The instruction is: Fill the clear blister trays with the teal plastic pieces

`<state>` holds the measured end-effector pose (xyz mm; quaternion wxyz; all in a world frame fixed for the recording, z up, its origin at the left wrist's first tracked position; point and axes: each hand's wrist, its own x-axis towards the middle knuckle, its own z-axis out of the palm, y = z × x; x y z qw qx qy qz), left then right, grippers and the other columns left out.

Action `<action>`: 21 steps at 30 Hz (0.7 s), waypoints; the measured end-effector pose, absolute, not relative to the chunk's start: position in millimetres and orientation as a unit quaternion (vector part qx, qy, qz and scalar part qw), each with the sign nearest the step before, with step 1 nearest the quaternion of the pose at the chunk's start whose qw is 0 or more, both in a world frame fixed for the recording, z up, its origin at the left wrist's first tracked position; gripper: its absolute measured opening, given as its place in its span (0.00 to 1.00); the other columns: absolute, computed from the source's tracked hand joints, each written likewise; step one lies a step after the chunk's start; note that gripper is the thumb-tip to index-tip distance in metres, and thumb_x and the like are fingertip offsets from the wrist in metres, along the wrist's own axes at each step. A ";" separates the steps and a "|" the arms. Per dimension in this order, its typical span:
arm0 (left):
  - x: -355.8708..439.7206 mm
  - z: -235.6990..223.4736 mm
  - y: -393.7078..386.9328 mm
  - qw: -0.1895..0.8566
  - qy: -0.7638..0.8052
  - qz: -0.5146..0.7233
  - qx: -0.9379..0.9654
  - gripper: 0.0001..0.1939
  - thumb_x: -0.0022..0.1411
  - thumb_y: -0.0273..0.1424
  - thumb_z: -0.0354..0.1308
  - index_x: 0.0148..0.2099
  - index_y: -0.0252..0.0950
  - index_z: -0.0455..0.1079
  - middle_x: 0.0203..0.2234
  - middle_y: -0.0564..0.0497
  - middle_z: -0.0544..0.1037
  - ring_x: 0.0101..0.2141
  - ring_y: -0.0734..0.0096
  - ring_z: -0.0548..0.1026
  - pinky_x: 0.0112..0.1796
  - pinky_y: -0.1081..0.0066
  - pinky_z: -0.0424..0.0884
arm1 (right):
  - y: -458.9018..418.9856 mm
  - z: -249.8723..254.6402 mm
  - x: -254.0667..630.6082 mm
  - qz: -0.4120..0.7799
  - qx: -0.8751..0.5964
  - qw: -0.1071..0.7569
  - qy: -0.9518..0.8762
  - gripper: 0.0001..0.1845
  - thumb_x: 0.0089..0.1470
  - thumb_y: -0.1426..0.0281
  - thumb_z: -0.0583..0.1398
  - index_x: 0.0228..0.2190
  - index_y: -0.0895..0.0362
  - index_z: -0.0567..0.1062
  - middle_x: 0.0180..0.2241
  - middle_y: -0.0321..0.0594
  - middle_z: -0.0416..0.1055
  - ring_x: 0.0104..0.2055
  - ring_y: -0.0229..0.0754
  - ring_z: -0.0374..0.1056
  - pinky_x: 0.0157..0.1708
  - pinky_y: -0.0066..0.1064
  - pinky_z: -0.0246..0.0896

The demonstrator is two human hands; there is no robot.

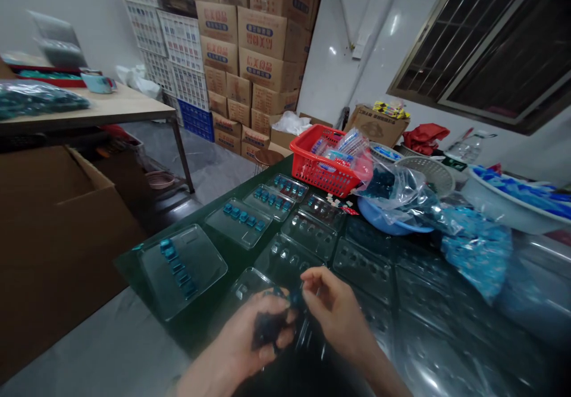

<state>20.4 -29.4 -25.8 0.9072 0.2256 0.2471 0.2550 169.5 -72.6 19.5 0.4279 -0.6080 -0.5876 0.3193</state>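
Observation:
My left hand (256, 328) is closed around several small dark teal plastic pieces (270, 325), blurred and partly covered by the fingers. Close to its right, my right hand (334, 305) has thumb and fingertips drawn together; what lies between them, if anything, is too blurred to name. Beneath both hands are clear plastic blister trays (288, 254) on a dark green table (196, 328). On the left, one clear tray (203, 266) holds a row of teal pieces (178, 271). Behind it, another tray (216, 221) carries a similar teal row (244, 216).
A red basket (319, 174) of packaged items stands at the table's far end. To its right are a blue basin (392, 225) under clear bags, a teal-filled bag (477, 248) and a pale basin (513, 206). A cardboard box (57, 236) is at left.

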 end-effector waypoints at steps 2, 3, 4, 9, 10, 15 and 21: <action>23.1 -22.9 -27.5 0.902 0.252 0.263 0.231 0.04 0.51 0.29 0.52 0.29 0.33 0.63 0.21 0.53 0.67 0.17 0.81 0.64 0.17 0.81 0.54 | -73.7 24.0 170.1 0.298 -0.614 0.412 -0.604 0.11 0.47 0.76 0.55 0.35 0.53 0.67 0.28 0.33 0.65 0.28 0.34 0.62 0.27 0.24 0.56; 24.1 -21.9 -26.4 0.899 0.256 0.265 0.235 0.04 0.51 0.29 0.53 0.29 0.33 0.63 0.21 0.53 0.67 0.17 0.80 0.64 0.17 0.80 0.54 | -73.5 25.6 169.9 0.290 -0.613 0.404 -0.614 0.11 0.45 0.76 0.57 0.34 0.53 0.68 0.27 0.32 0.65 0.28 0.34 0.62 0.27 0.24 0.56; 24.8 -21.3 -25.3 0.897 0.260 0.266 0.240 0.04 0.51 0.29 0.53 0.29 0.33 0.64 0.21 0.53 0.67 0.17 0.80 0.64 0.16 0.80 0.54 | -72.6 26.3 169.5 0.286 -0.612 0.397 -0.622 0.11 0.44 0.76 0.58 0.33 0.53 0.70 0.26 0.31 0.65 0.28 0.34 0.63 0.28 0.24 0.56; 25.4 -21.7 -20.2 0.887 0.286 0.259 0.252 0.06 0.50 0.29 0.54 0.33 0.35 0.65 0.21 0.54 0.66 0.15 0.80 0.64 0.12 0.81 0.45 | -64.7 19.4 167.0 0.319 -0.620 0.418 -0.582 0.07 0.44 0.76 0.58 0.29 0.54 0.71 0.24 0.32 0.66 0.27 0.34 0.63 0.27 0.24 0.58; 24.9 -20.9 -18.6 0.887 0.293 0.257 0.247 0.07 0.50 0.30 0.54 0.34 0.35 0.65 0.21 0.54 0.66 0.15 0.79 0.64 0.12 0.81 0.44 | -62.2 17.6 167.9 0.334 -0.619 0.424 -0.571 0.06 0.44 0.75 0.58 0.29 0.55 0.71 0.23 0.32 0.66 0.26 0.34 0.63 0.26 0.23 0.58; 20.3 -10.0 -6.1 0.874 0.326 0.295 0.205 0.11 0.50 0.33 0.55 0.37 0.35 0.67 0.23 0.53 0.67 0.15 0.80 0.64 0.13 0.81 0.45 | -19.9 8.5 200.1 0.312 -0.626 0.432 -0.569 0.08 0.44 0.68 0.59 0.30 0.57 0.71 0.22 0.33 0.67 0.22 0.34 0.63 0.20 0.23 0.58; 13.0 -10.7 3.7 0.889 0.307 0.296 0.169 0.09 0.48 0.32 0.57 0.33 0.33 0.69 0.19 0.52 0.68 0.13 0.79 0.63 0.15 0.77 0.51 | 101.9 -10.1 286.1 0.124 -0.702 0.425 -0.558 0.13 0.46 0.64 0.57 0.32 0.61 0.70 0.23 0.38 0.69 0.25 0.40 0.67 0.22 0.29 0.62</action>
